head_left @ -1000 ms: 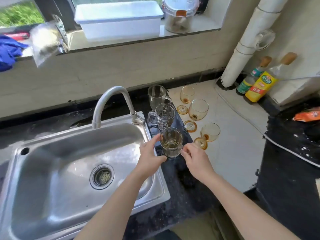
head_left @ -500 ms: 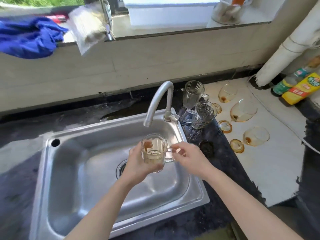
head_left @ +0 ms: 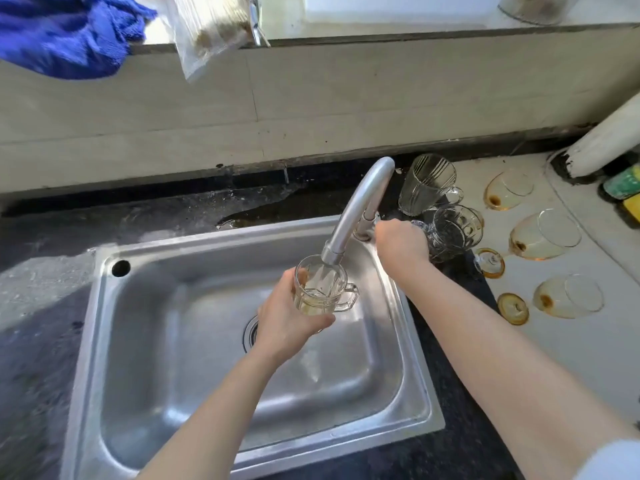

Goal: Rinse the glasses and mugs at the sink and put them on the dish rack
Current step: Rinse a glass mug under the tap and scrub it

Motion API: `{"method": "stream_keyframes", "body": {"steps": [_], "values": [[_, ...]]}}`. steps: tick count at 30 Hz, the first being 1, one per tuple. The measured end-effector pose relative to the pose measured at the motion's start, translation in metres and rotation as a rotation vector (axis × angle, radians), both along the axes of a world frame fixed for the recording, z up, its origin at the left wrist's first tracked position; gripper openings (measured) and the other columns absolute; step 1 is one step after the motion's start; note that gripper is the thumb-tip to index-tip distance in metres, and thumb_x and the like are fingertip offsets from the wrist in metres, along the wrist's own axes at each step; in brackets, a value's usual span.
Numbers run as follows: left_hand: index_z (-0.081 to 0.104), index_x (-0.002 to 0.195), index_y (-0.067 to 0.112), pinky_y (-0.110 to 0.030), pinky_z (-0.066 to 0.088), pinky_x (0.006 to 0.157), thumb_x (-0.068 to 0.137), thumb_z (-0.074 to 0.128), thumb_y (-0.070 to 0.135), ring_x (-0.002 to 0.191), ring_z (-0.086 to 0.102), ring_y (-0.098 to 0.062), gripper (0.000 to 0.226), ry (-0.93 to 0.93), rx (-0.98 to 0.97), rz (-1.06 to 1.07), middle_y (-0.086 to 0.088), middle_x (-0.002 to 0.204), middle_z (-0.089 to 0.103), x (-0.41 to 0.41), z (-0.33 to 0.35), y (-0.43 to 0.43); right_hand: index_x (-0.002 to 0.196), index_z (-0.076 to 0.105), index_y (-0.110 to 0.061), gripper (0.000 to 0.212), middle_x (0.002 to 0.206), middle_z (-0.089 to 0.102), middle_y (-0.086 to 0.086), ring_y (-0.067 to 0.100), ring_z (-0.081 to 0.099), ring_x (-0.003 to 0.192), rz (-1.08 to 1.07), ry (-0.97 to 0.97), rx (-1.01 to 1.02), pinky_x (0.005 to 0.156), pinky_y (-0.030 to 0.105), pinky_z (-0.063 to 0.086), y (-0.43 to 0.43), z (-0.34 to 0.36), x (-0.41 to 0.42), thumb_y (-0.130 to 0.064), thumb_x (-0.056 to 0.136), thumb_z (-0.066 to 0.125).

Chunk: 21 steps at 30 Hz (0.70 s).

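Kitchen sink, seen from above: a person's left hand [head_left: 287, 320] wraps thumb & fingers round a clear glass mug w/ handle [head_left: 320, 289], upright directly under the spout of the curved grey metal tap [head_left: 360, 202]. The spout tip is at the mug's rim, w/ pale yellowish liquid in the btm. The right hand [head_left: 401, 244] curls its fingers on the tap's base. The mug hangs over the stainless steel sink [head_left: 207, 237] in front of the tap, handle toward the right wall but apart from it; broad basin floor lies left. Right of the tap stand a ribbed clear glass mug [head_left: 427, 183] & a faceted clear glass mug [head_left: 453, 230], the latter just beside the right hand. Further right, three amber stemmed glasses [head_left: 543, 237] lie on their sides on the pale counter [head_left: 554, 358]. Far right, a green-labelled bottle [head_left: 623, 181] is cut by the frame edge, print unreadable.
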<state>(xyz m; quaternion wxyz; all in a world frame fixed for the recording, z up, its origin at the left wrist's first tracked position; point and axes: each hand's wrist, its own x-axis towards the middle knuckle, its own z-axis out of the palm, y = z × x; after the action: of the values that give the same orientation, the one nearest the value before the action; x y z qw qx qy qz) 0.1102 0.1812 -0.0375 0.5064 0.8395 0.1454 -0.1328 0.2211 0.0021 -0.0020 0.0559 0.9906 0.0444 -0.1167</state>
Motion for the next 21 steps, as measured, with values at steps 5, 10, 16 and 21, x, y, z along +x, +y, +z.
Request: {"method": "stream_keyframes", "body": {"steps": [5,10,16,21], "values": [[0.048,0.103,0.040,-0.032,0.047,0.080,0.050,0.081,0.033,0.091,0.059,-0.012,0.062,0.010,-0.007,0.013,0.021,0.092,0.061,0.000,0.000,0.000,0.106,0.059,-0.005,0.023,0.107,0.065,0.015,0.034,0.062,0.101,0.101,0.017,-0.051,0.076,0.036,0.045,-0.002,0.006,0.002,0.003,0.090,0.045],[0.049,0.106,0.041,-0.032,0.048,0.082,0.052,0.082,0.031,0.093,0.059,-0.011,0.064,0.004,-0.008,0.031,0.022,0.094,0.061,-0.004,0.001,-0.001,0.107,0.056,-0.005,0.026,0.105,0.065,0.014,0.033,0.062,0.099,0.145,0.039,-0.069,0.071,0.034,0.042,0.003,-0.001,-0.002,0.007,0.088,0.046],[0.050,0.106,0.040,-0.032,0.050,0.079,0.052,0.083,0.029,0.090,0.060,-0.009,0.064,0.002,-0.012,0.063,0.019,0.093,0.063,-0.008,0.001,-0.003,0.112,0.056,-0.006,0.028,0.105,0.066,0.013,0.034,0.063,0.100,0.181,0.031,-0.069,0.075,0.036,0.047,0.002,-0.007,-0.003,0.006,0.089,0.046],[0.050,0.107,0.038,-0.025,0.047,0.075,0.054,0.084,0.028,0.092,0.058,-0.005,0.064,-0.001,-0.024,0.071,0.018,0.097,0.062,-0.012,0.001,-0.003,0.111,0.057,-0.005,0.022,0.106,0.065,0.012,0.033,0.064,0.098,0.160,0.022,-0.057,0.071,0.035,0.046,0.002,-0.009,-0.006,0.000,0.092,0.048]]}}
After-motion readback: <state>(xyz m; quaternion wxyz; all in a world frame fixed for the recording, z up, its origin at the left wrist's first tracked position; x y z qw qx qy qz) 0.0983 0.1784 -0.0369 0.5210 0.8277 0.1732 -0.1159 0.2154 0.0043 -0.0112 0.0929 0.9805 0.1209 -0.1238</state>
